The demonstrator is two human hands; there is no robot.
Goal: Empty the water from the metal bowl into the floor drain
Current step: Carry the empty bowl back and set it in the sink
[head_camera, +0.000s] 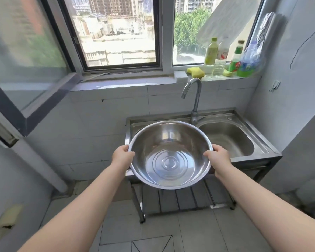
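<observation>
I see both hands holding the metal bowl (pixel 170 155) up in the air in front of the sink (pixel 231 137), its near edge out past the sink's front rim and over the floor. My left hand (pixel 122 155) clamps the bowl's left rim, thumb hooked over the lip into the bowl, the other fingers hidden beneath. My right hand (pixel 217 155) grips the opposite rim the same way, thumb inside. The bowl tips toward me, so I look straight into it; a shallow pool of water lies at the bottom, showing rings. Behind the bowl the faucet (pixel 194 99) rises from the back of the sink, its spout curving left. Above the sink, on the window ledge (pixel 127 82), stand a yellow sponge (pixel 195 72) and several bottles (pixel 235 58). I cannot make out a drain on the floor tiles (pixel 195 231) below the sink.
</observation>
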